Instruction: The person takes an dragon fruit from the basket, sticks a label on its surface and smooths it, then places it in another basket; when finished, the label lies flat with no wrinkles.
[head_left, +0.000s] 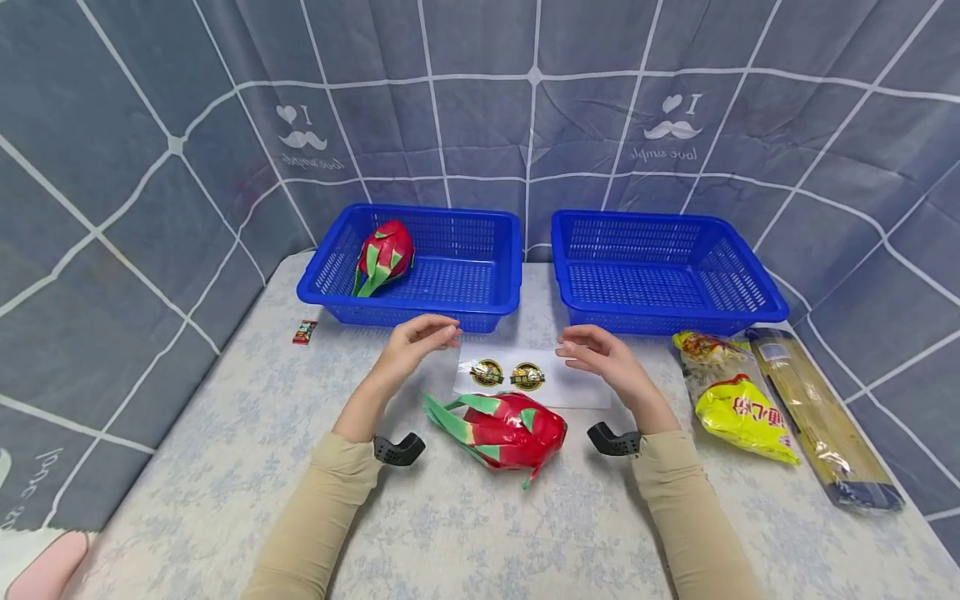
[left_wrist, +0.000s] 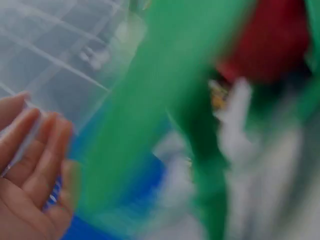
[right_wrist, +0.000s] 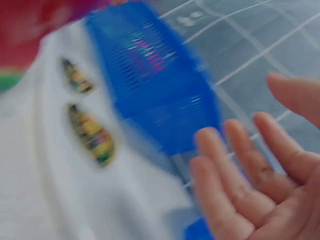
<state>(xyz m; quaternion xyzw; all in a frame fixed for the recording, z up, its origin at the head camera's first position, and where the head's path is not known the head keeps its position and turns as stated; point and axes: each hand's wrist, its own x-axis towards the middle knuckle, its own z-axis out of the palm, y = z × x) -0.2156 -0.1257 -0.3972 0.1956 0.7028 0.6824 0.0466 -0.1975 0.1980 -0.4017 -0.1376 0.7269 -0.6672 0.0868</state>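
Observation:
A red dragon fruit (head_left: 513,429) with green scales lies on the table between the person's forearms. Above it, the left hand (head_left: 426,340) hovers with relaxed, slightly bent fingers and nothing in them. The right hand (head_left: 606,358) is held the same way on the other side, also holding nothing. Both palms face each other over a flat white piece (head_left: 573,379) bearing two round stickers (head_left: 527,377). Blurred green scales (left_wrist: 165,90) fill much of the left wrist view. In the right wrist view, the right hand's fingers (right_wrist: 250,180) are apart from everything.
Two blue plastic baskets stand at the back; the left basket (head_left: 465,218) holds another dragon fruit (head_left: 387,254), and the right basket (head_left: 637,312) is beside it. At the right lie a yellow-and-clear food bag (head_left: 738,400) and a long pack (head_left: 828,425). A small red packet (head_left: 304,332) lies at left.

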